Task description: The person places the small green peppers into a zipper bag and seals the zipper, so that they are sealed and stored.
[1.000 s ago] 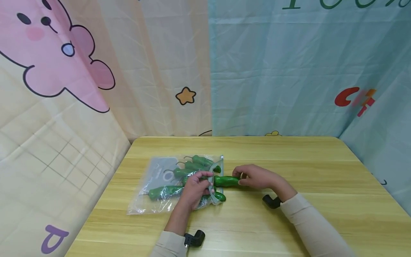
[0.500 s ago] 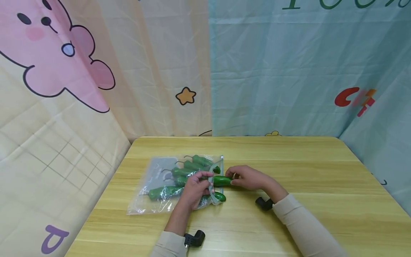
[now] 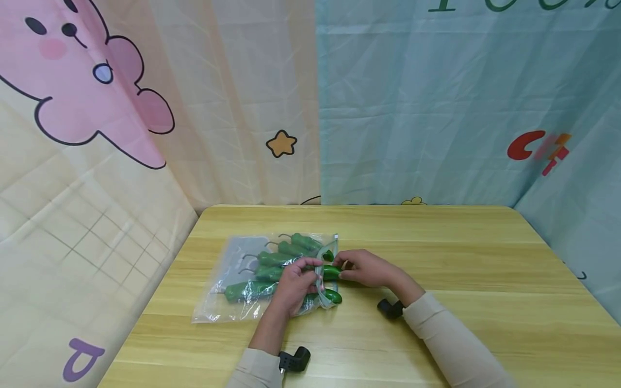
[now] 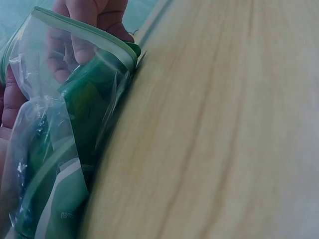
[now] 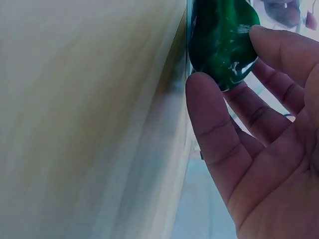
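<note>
A clear zip bag [image 3: 206, 310] lies flat on the wooden table with several long green peppers inside, stems pointing left. At its right-hand mouth, my left hand [image 3: 292, 290] grips the plastic edge and holds it raised. My right hand [image 3: 371, 269] pinches the tip of one green pepper [image 3: 332, 272], whose body and stem lie within the bag. Close up in the right wrist view, thumb and fingers surround the blunt end of that pepper [image 5: 224, 45]. From the left wrist view, the green zip rim [image 4: 87, 32] stands above the peppers, and right-hand fingers show at the opening.
Another pepper tip [image 3: 332, 296] pokes slightly out at the bag's near corner. The wooden table [image 3: 461, 253] extends to the right of the hands. Printed curtains [image 3: 412, 108] hang behind the table and at both sides.
My right hand has moved left, sliding the green pepper deeper into the bag, so only its tip now sticks out. The left hand has stayed in place on the bag mouth.
</note>
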Demonstrator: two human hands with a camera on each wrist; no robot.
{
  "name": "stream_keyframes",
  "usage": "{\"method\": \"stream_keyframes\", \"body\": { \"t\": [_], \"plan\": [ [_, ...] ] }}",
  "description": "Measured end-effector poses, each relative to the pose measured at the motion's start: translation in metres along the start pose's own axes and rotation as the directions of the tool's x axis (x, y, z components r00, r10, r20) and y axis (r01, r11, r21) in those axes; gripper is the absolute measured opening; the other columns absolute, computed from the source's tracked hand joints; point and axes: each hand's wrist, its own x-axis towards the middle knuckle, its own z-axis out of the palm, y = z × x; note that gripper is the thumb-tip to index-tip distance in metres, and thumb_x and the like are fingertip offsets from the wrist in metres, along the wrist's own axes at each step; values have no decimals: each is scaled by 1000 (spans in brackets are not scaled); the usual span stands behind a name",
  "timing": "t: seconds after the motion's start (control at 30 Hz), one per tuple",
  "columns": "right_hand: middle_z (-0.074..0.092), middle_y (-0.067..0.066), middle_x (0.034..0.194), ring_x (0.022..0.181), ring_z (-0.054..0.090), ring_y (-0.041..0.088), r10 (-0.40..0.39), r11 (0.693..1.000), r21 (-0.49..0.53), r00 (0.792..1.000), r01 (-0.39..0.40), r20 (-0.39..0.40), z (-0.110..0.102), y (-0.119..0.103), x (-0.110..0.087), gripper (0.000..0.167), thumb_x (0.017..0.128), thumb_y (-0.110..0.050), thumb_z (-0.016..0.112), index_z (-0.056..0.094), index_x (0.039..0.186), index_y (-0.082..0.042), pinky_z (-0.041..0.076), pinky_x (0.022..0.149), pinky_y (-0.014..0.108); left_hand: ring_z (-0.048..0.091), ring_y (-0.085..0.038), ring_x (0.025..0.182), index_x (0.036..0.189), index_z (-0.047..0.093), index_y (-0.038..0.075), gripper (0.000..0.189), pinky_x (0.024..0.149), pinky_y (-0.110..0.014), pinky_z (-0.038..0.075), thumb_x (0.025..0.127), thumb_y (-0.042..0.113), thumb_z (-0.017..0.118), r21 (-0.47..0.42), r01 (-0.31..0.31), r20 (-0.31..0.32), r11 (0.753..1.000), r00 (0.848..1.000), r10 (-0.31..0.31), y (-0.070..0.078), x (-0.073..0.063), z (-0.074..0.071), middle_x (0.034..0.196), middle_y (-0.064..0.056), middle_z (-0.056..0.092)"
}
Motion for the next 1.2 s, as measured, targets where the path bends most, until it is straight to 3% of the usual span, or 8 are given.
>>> {"method": "stream_keyframes", "body": {
  "t": [0.27, 0.97, 1.2],
  "plan": [
    [66, -4, 105, 98, 63, 15, 3, 1000, 21, 1000, -2, -9, 6, -1, 7, 11, 96, -13, 65, 67, 107, -15, 54, 84, 36, 62, -16, 67, 122, 55, -14, 40, 62, -27, 57, 83, -10, 50, -9, -8, 9, 1000, 1000, 8, 0, 0, 0, 94, -12, 57],
    [61, -6, 84, 74, 54, 12, 83, 997, 3, 996, -83, -24, 14, -5, 19, 7, 94, -20, 69, 63, 94, -16, 48, 65, 30, 63, -17, 70, 121, 56, -13, 38, 63, -27, 57, 83, -9, 52, -1, -2, 10, 1000, 1000, 2, 0, 1, -1, 99, -13, 57],
    [64, -4, 90, 80, 59, 14, 108, 992, 60, 994, -107, -2, 14, -4, 20, 5, 94, -14, 68, 66, 99, -14, 52, 69, 32, 63, -16, 70, 121, 57, -12, 38, 62, -26, 56, 83, -9, 52, 2, 5, -1, 1000, 1000, -5, 1, 0, 0, 100, -14, 58]
  ]
}}
